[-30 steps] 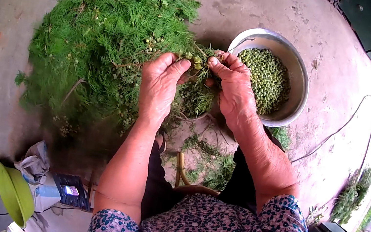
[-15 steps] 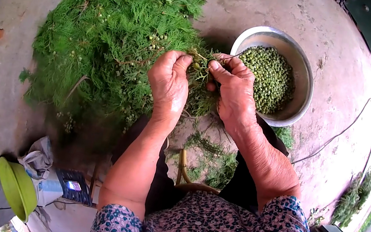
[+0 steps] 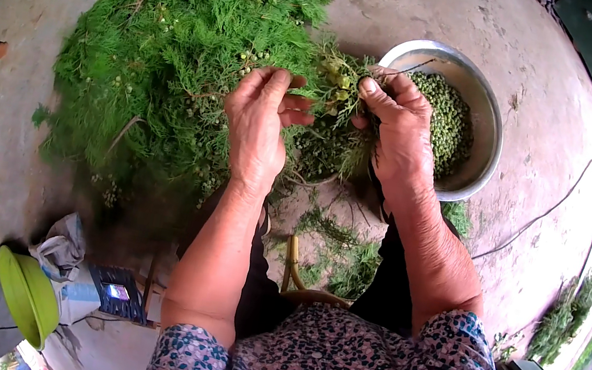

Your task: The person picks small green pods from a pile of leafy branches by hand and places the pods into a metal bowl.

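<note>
My right hand (image 3: pixel 404 133) pinches a leafy evergreen sprig (image 3: pixel 339 86) between thumb and fingers. Small yellow-green cones show on the sprig's left side. My left hand (image 3: pixel 259 123) is just left of it, fingers apart, and I see nothing held there. Beyond the right hand stands a round metal basin (image 3: pixel 492 116), partly covered by that hand. Many small green cones (image 3: pixel 449 125) lie in the basin. A large heap of green evergreen branches (image 3: pixel 186 47) spreads over the floor behind and left of my left hand, with pale cones dotted among the foliage.
Cut sprigs (image 3: pixel 352 270) lie on the concrete floor between my legs, near a yellowish curved bar (image 3: pixel 293 260). A lime-green plastic basin (image 3: pixel 27 296) leans at lower left beside a grey bag (image 3: pixel 60 250). A thin cable (image 3: pixel 535 219) crosses the floor at right.
My left hand has let go of the sprig and drawn left, its fingers opening. My right hand, still gripping the sprig, has shifted slightly right, over the basin's near-left edge.
</note>
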`<state>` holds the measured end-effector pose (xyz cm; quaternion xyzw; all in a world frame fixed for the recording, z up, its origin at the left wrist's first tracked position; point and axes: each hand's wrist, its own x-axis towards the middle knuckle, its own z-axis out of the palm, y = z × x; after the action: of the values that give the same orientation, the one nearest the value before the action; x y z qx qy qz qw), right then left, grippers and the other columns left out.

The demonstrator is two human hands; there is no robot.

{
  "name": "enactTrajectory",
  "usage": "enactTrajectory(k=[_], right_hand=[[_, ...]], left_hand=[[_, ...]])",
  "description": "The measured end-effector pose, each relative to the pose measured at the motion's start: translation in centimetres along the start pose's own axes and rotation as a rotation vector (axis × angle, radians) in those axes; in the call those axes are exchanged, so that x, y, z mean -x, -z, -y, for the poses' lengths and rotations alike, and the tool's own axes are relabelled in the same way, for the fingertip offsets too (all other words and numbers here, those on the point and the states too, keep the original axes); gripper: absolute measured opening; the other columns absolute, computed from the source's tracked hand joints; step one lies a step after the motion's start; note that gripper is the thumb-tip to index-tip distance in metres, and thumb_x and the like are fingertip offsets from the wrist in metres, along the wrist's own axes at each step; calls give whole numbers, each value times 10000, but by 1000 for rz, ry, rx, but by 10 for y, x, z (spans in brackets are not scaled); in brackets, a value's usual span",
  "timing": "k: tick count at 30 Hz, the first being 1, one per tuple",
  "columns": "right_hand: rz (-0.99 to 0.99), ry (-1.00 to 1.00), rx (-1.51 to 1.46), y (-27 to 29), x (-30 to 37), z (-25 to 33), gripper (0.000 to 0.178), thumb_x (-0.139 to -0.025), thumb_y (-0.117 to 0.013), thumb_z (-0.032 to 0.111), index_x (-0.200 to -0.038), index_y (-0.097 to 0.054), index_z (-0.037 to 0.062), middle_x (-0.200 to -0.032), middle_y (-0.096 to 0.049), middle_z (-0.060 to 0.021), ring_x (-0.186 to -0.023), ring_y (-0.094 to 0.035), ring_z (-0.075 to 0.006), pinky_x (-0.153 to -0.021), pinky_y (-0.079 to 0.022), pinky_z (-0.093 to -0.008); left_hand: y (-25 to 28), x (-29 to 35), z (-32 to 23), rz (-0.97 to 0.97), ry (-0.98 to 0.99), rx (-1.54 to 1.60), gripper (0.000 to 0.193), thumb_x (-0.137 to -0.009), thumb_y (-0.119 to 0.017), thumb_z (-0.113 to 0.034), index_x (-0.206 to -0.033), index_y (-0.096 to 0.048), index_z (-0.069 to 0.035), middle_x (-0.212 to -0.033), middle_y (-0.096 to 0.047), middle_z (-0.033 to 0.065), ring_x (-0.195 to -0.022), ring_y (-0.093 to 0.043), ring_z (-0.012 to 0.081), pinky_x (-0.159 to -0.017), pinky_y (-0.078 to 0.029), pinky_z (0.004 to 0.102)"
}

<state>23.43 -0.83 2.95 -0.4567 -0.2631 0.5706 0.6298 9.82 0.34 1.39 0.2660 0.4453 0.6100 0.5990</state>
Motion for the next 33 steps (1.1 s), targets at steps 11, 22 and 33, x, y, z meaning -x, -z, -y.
enactTrajectory(k=[11, 22, 33], right_hand=[[10, -252, -62, 5, 1, -5, 30, -831, -557, 24, -860, -562, 25, -709, -549, -10, -568, -489, -82, -474, -418, -201], [23, -233, -50, -1, 7, -8, 26, -830, -551, 8, -855, -555, 2, -675, -537, -16, -514, -459, -81, -448, -376, -200], [48, -83, 44, 12, 7, -7, 83, -809, -568, -8, -890, -581, 0, -716, -555, -21, -528, -458, -80, -466, -374, -198]], left_hand=[[7, -6, -7, 209, 158, 97, 143, -810, -548, -65, -936, -570, -2, -775, -567, 37, -572, -467, 80, -461, -348, 204], [6, 1, -3, 85, -267, -440, 133, -764, -647, -42, -893, -634, -12, -701, -582, -14, -532, -427, 31, -457, -335, 173], [18, -15, -11, -104, -153, 72, 101, -829, -582, -132, -806, -581, -33, -692, -577, 33, -476, -428, 52, -366, -342, 182]])
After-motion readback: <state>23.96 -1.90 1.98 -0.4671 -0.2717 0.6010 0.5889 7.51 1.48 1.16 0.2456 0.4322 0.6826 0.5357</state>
